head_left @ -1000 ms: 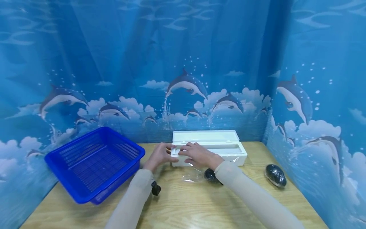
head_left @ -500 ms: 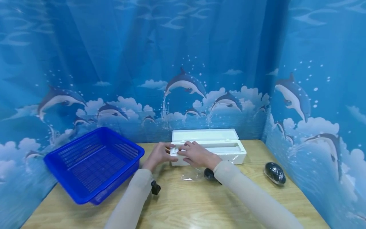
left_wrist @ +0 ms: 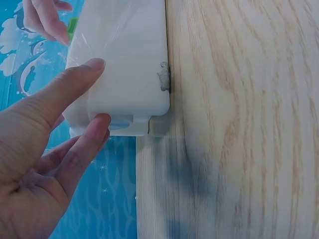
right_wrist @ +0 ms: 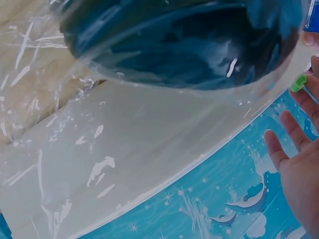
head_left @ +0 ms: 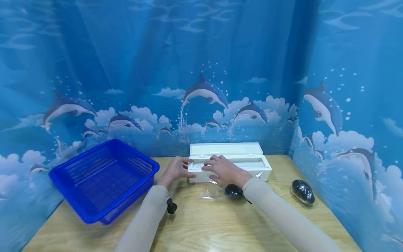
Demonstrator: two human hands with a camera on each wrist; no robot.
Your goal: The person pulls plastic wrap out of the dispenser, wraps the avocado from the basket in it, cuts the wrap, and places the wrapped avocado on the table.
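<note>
A white cling film box point(head_left: 259, 174) stands at the back of the table, its lid point(head_left: 226, 149) raised. My left hand point(head_left: 174, 171) holds the box's left end, thumb on the front face and fingers at the end, as the left wrist view also shows. Over the left part of the box's top, my right hand point(head_left: 225, 172) pinches a small green slider point(right_wrist: 298, 83). Clear film point(head_left: 210, 193) hangs from the box onto the table. A dark, shiny oval object point(head_left: 234, 191) lies there in film, partly behind my right wrist; it looms large in the right wrist view.
A blue plastic basket point(head_left: 116, 206) with mesh walls sits on the left of the wooden table point(head_left: 201, 224). Another dark oval object point(head_left: 303, 192), wrapped in film, lies near the right edge. A blue dolphin-print curtain point(head_left: 141, 70) closes off the back and sides.
My right hand has moved slightly to the right along the box, uncovering more of the dark oval object. My left hand keeps its place at the left end.
</note>
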